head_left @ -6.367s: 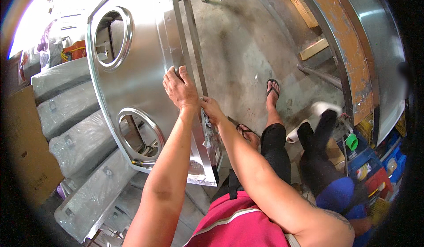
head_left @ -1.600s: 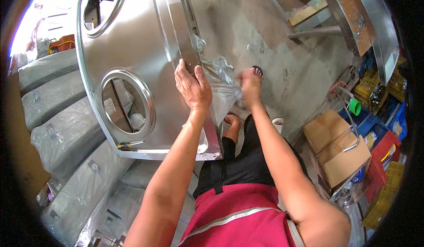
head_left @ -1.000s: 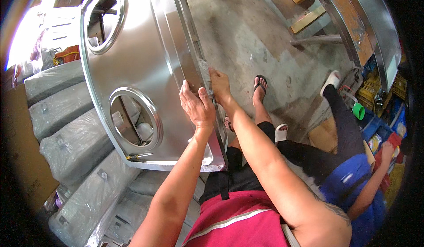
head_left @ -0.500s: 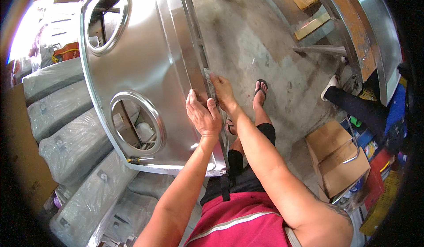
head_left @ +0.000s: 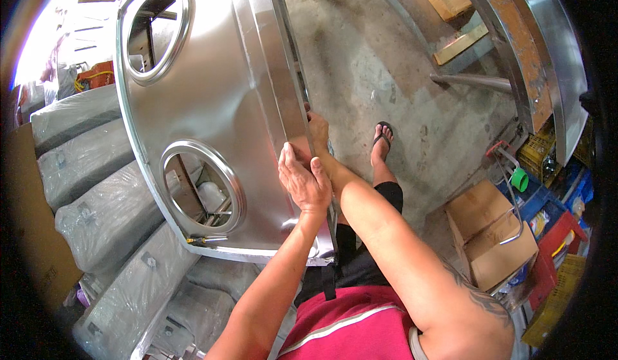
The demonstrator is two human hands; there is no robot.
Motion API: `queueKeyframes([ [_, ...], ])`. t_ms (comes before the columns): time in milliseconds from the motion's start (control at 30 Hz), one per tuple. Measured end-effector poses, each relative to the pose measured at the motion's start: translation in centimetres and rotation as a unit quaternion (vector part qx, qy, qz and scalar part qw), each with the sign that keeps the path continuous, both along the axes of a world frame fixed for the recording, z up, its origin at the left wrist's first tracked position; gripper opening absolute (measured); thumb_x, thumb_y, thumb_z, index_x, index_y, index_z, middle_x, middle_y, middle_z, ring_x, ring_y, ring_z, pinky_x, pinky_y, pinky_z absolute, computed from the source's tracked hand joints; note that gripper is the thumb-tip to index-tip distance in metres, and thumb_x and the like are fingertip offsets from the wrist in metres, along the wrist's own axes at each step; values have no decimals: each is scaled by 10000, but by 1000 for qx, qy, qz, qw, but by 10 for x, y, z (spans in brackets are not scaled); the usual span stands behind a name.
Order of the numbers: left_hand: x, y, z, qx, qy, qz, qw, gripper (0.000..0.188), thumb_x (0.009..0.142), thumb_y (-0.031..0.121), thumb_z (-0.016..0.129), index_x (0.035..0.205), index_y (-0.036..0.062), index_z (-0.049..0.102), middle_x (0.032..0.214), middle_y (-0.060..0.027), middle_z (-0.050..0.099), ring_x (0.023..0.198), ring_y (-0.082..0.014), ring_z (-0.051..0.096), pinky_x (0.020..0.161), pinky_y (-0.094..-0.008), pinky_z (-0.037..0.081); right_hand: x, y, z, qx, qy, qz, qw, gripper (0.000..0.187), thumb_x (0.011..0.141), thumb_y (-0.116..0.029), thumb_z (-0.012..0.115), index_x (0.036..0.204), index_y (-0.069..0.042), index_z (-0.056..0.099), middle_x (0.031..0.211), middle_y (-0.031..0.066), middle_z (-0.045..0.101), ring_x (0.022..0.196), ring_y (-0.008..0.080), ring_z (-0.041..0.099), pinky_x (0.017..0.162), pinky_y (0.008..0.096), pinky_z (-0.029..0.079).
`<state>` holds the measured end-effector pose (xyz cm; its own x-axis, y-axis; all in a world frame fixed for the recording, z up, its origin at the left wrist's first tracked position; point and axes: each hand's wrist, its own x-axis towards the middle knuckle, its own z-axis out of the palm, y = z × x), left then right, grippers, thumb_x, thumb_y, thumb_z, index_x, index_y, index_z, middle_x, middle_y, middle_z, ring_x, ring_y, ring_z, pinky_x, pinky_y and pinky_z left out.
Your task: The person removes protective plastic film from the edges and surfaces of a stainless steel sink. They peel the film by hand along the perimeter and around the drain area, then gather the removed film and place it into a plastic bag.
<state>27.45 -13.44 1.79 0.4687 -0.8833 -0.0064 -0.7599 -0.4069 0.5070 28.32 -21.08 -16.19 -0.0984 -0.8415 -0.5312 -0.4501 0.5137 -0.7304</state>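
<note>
A large stainless steel countertop with two round ringed holes fills the left and middle of the head view. My left hand lies on its top near the right edge, fingers stretched out and thumb apart, holding nothing. Against that same edge, just beyond the left hand, is my right hand. Its fingers reach in at the countertop's side and are mostly hidden by the rim, so their grip does not show. A screwdriver with a yellow and black handle rests on the near left corner.
Long plastic-wrapped grey units line the left. At right are an open cardboard box, a yellow crate, a green cup-shaped piece and a red bin. A curved metal frame stands at the far right above the concrete floor.
My right hand has moved nearer, its fingers now further behind the countertop's edge. My left hand has shifted slightly nearer and right. The dark-clothed leg and pale shoe at right have left view.
</note>
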Motion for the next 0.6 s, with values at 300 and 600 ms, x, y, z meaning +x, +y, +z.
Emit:
queueKeyframes([
  [300,2,1,-1,-16,8,-10,1000,711,1062,518,379,1474,-61,383,1411,-282,478,1317,-449,451,1131,-523,313,-48,9,18,-1,144,-6,990,459,1013,-480,516,905,-93,737,935,199,727,879,445,691,769,562,516],
  [600,1,0,-2,-38,7,-11,999,688,1058,495,404,1475,-53,397,1382,-268,502,1281,-435,479,1099,-517,333,-260,79,-77,71,330,-16,941,493,1001,-476,531,981,-29,738,996,218,741,880,421,704,813,530,534],
])
